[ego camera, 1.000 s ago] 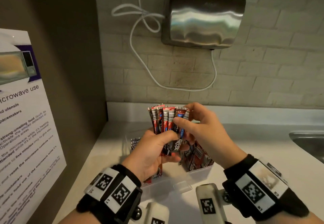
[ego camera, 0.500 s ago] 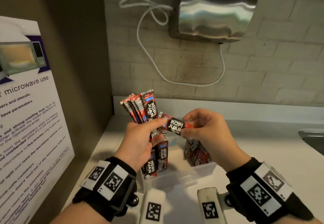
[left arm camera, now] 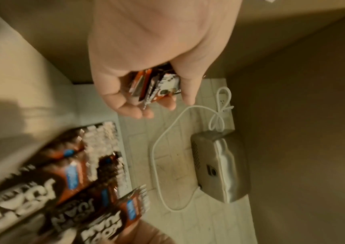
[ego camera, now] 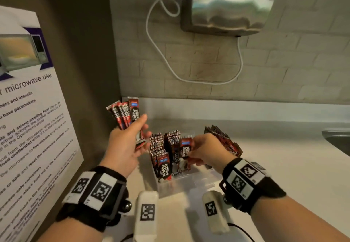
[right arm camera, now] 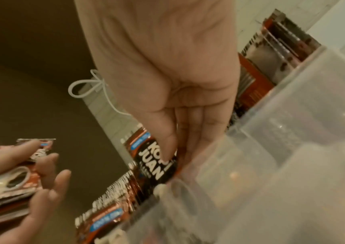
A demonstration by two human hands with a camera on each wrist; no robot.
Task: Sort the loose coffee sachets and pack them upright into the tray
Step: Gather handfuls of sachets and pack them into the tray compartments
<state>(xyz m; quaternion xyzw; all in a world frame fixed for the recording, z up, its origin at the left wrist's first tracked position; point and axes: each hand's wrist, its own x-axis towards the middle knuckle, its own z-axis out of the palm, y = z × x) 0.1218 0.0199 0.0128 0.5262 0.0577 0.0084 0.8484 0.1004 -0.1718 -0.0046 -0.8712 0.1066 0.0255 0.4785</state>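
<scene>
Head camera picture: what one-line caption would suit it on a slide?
Left hand holds spare sachets while right hand slots one sachet upright into the clear tray.

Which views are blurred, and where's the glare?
Head view: mostly sharp, glare streaks on the steel hand dryer, right hand slightly smeared. Left wrist view: tray sachets heavily motion-blurred, left hand fairly sharp. Right wrist view: clear tray soft and hazy, dim warm light.
</scene>
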